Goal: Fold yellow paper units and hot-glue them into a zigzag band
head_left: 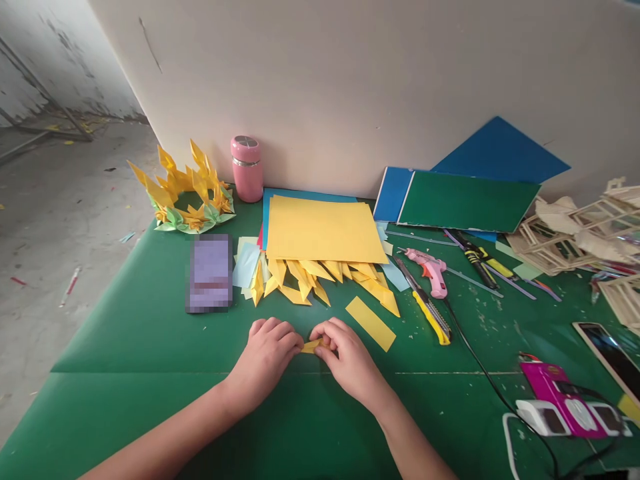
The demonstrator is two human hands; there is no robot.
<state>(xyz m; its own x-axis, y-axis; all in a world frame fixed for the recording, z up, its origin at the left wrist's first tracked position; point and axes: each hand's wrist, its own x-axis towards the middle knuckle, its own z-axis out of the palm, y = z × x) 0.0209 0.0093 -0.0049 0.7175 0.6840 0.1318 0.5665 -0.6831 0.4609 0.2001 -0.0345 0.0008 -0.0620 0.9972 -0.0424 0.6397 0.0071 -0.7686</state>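
Note:
A small folded piece of yellow paper (311, 347) is pinched between my two hands, just above the green tabletop. My left hand (267, 357) grips its left end, fingers curled and partly hiding it. The right end sits between thumb and fingers of my right hand (346, 357). To the right of my right hand lies a flat yellow paper strip (371, 323). Several folded yellow paper pieces (305, 277) are heaped beyond my hands, partly under a stack of yellow sheets (325, 230).
At the back left are a yellow-and-green paper crown (167, 193) and a pink flask (247, 170). A blurred purple rectangle (211, 273) lies nearer. On the right are a yellow utility knife (430, 313), a corded pink glue gun (434, 273), a phone (613, 360) and a magenta-and-white device (565, 400).

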